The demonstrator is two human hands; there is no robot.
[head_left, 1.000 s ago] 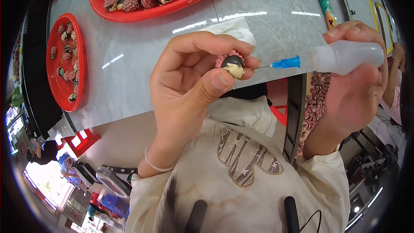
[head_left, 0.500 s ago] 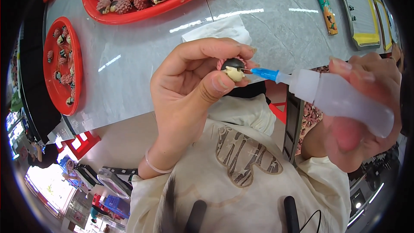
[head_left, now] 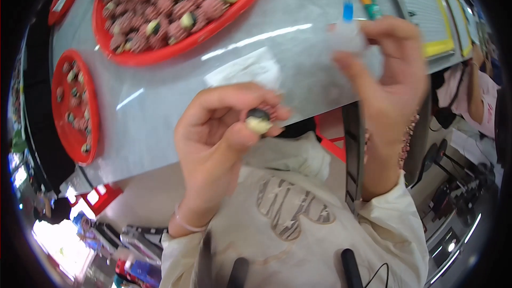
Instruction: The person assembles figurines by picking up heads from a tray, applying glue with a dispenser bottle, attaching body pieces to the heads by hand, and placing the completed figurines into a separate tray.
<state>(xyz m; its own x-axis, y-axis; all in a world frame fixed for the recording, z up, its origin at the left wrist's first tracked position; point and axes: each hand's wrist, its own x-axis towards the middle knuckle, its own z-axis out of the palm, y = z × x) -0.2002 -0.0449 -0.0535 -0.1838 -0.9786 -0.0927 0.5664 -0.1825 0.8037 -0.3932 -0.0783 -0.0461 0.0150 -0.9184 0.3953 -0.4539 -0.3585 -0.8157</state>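
I am seeing the left hand (head_left: 218, 144) grasping a small round piece (head_left: 260, 120), dark on top and pale below, pinched between thumb and fingertips above the near edge of the grey bench (head_left: 176, 90). The right hand (head_left: 389, 85) is gripping a translucent squeeze bottle (head_left: 349, 34), its blue nozzle (head_left: 348, 10) pointing up and away; the bottle is blurred and standing well apart from the piece. A large red tray (head_left: 213, 32) full of reddish pieces, several with dark and pale tops, is lying at the far side of the bench. A smaller red tray (head_left: 58, 106) with a few pieces is lying at the left. A white cloth (head_left: 245, 69) is lying on the bench just beyond the left hand.
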